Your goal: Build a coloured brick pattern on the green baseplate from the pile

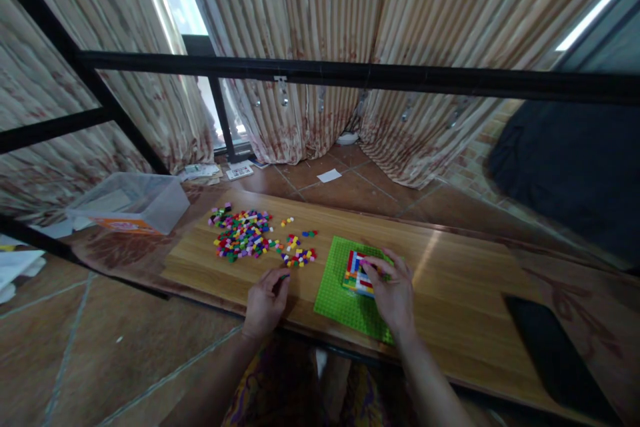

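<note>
My right hand (394, 290) is over a low, many-coloured block build (356, 275) made of red, white, blue, yellow and orange toy bricks. Its fingertips pinch a small pink brick (363, 261) at the top of the build; whether that brick is pressed down, I cannot tell. Under the build lies a green studded baseplate (331, 293). To the left of the plate, my left hand (266, 303) hovers near the table's front edge, thumb and finger pinched on a small dark green brick (285, 276), mostly hidden.
Loose toy bricks (243, 235) in many colours are heaped on the wooden table (460, 280), with a smaller cluster (299, 257) nearer the plate. A clear plastic bin (170, 203) stands at left. A black flat object (550, 347) lies at right. A black metal bar (325, 71) crosses beyond the table.
</note>
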Available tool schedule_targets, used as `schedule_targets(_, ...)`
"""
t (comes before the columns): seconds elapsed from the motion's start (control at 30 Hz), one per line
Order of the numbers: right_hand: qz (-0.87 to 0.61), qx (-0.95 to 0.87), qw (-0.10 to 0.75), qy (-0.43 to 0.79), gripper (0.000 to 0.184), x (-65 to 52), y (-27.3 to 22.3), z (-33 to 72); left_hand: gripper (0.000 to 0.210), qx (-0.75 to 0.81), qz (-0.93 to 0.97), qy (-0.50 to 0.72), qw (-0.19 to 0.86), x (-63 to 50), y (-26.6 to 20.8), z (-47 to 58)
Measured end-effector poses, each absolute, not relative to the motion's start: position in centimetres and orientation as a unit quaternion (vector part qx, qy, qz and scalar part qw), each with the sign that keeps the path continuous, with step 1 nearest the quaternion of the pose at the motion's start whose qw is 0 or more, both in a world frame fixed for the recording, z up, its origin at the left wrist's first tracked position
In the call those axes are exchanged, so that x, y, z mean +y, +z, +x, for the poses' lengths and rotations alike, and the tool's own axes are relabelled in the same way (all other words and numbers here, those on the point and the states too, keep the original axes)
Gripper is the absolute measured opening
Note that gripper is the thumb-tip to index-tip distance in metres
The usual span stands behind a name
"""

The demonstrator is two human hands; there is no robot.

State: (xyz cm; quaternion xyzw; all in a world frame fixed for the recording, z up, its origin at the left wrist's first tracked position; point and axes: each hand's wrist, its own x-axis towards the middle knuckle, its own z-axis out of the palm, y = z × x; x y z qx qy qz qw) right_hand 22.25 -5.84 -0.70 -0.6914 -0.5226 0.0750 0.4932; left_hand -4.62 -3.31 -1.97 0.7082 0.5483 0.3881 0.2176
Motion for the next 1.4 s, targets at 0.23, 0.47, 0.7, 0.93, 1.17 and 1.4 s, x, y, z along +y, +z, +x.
schedule_targets(0.23, -0.692, -0.474, 0.527, 0.138, 0.029, -5.6, -1.4, 22.2, 0.018, 0.547, 0.715, 0.383, 0.206, -3.3, -2.1, -4.5)
schedule_targets(0.47, -0.668, -0.385, 0.59, 0.238, 0.032, -5.1, -2.0, 21.9, 0.017, 0.535, 0.724, 0.39, 0.193, -3.5, -1.9, -4.5)
schedule_targets(0.7, -0.645, -0.264, 0.619, 0.361, 0.06, -4.7, -1.0, 21.3, 0.017, 0.517, 0.734, 0.405, 0.175, -3.3, -2.3, -4.6)
schedule_targets(0.93, -0.643, -0.216, 0.631, 0.376, 0.061, -4.1, -0.3, 21.0, 0.018, 0.527, 0.73, 0.4, 0.172, -3.4, -2.1, -4.6)
schedule_targets(1.17, -0.649, -0.259, 0.62, 0.358, 0.061, -3.7, -1.3, 21.6, 0.019, 0.54, 0.704, 0.405, 0.222, -3.2, -2.1, -4.8)
schedule_targets(1.4, -0.665, -0.296, 0.635, 0.258, 0.068, -6.0, -0.4, 22.1, 0.021, 0.539, 0.623, 0.448, 0.347, -4.6, -1.3, -4.7)
